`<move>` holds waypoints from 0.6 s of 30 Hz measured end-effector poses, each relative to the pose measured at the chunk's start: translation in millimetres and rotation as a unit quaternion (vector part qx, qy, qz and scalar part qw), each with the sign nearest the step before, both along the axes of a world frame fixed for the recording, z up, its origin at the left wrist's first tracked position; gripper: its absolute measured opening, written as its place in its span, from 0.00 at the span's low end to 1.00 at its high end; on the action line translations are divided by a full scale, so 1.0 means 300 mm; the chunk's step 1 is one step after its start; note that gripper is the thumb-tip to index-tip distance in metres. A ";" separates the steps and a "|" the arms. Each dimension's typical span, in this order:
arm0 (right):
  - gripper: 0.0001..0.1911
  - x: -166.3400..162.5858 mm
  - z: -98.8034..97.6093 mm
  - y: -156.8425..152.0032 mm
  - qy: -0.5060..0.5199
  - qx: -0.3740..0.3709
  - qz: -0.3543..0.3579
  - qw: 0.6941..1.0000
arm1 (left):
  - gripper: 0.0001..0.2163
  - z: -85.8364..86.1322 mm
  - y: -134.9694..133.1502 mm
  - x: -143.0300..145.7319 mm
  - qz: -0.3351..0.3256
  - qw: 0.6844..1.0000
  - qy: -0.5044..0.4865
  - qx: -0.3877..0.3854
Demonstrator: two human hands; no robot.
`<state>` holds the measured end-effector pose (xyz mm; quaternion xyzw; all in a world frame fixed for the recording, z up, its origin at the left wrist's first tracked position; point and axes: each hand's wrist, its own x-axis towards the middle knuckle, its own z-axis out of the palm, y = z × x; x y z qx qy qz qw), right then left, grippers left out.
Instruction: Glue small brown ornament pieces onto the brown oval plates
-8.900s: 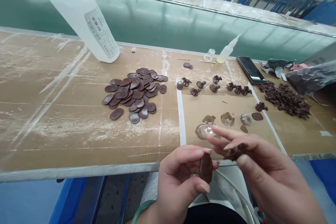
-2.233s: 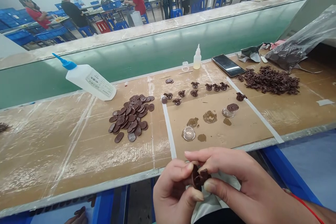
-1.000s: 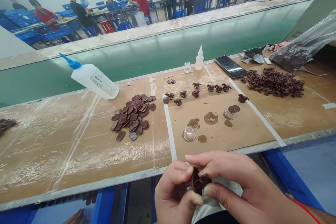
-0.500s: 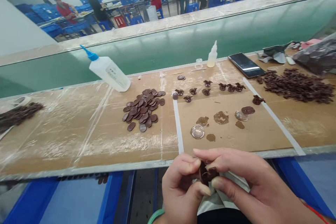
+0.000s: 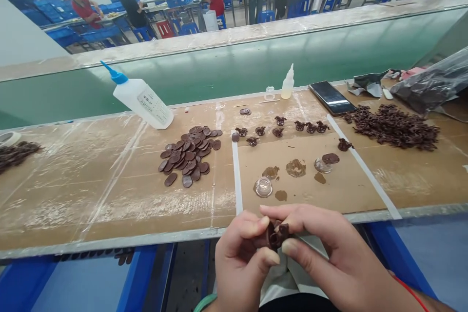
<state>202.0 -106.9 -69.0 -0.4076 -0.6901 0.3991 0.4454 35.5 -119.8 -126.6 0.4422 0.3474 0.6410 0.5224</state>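
In front of the table's near edge, my left hand [image 5: 239, 258] and my right hand [image 5: 325, 241] meet over a small dark brown figurine [image 5: 278, 235]. The left fingers and thumb pinch its flat, disc-like side, while the right thumb and fingertips close on its knobbly side. Fingers partly cover the piece. Beyond my hands, several similar figurines on oval bases [image 5: 310, 127] stand in loose rows. To the left lies a pile of brown oval discs [image 5: 190, 153]; to the right, a heap of small dark brown pieces [image 5: 397, 126].
A large blue-tipped bottle [image 5: 144, 102] leans at the back left. A small dropper bottle [image 5: 287, 84] and a phone [image 5: 332, 97] are at the back. Clear round dishes [image 5: 263, 187] sit among glue-like stains. Blue bins [image 5: 142, 273] are below the edge. Several people work farther off.
The view has shifted, so the table's things appear slightly farther left and mostly lower. Both hands keep hold of the figurine, with little change in grip.
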 end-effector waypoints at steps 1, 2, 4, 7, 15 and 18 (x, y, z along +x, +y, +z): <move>0.10 0.001 0.000 -0.001 0.004 -0.014 -0.004 1.000 | 0.12 0.004 0.005 0.001 -0.003 1.000 0.003 -0.002; 0.09 0.003 0.000 -0.002 0.008 -0.026 -0.009 1.000 | 0.13 0.008 0.008 0.002 -0.004 1.000 0.007 -0.005; 0.07 0.005 -0.002 -0.005 0.016 -0.047 -0.013 0.999 | 0.13 0.015 0.013 0.002 -0.004 1.000 0.012 -0.008; 0.06 0.006 -0.005 -0.006 0.030 -0.069 -0.018 0.997 | 0.14 0.021 0.014 0.001 0.001 1.000 0.011 -0.014; 0.03 -0.004 -0.013 -0.007 0.062 -0.107 -0.020 0.992 | 0.14 0.027 0.005 0.013 -0.004 0.999 -0.011 -0.053; 0.05 0.028 -0.018 -0.011 0.052 -0.090 -0.027 0.994 | 0.16 0.020 0.010 0.002 0.043 0.995 0.012 -0.093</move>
